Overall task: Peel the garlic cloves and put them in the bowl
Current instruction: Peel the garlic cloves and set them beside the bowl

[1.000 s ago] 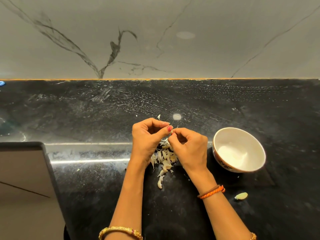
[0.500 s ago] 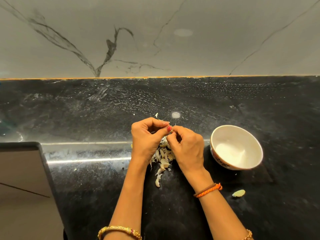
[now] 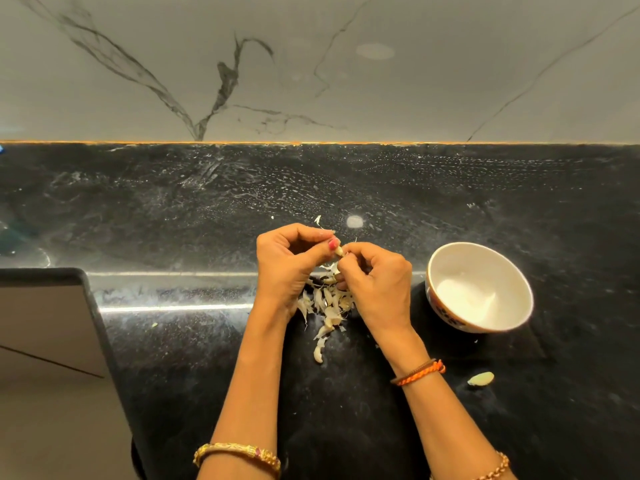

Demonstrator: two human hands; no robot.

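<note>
Just left of the white bowl (image 3: 479, 287), above the black counter (image 3: 173, 209), the left hand (image 3: 289, 263) curls its fingers and pinches a garlic clove (image 3: 339, 251) at thumb and fingertip, and the right hand (image 3: 377, 282), fingers bent, meets it at the same clove, picking at its skin. Under both hands, still left of the bowl, lies a heap of cloves and papery skins (image 3: 327, 306) trailing toward the person. The bowl stands upright on the counter, and nearer the person than the bowl, a single pale clove (image 3: 480, 378) lies alone.
</note>
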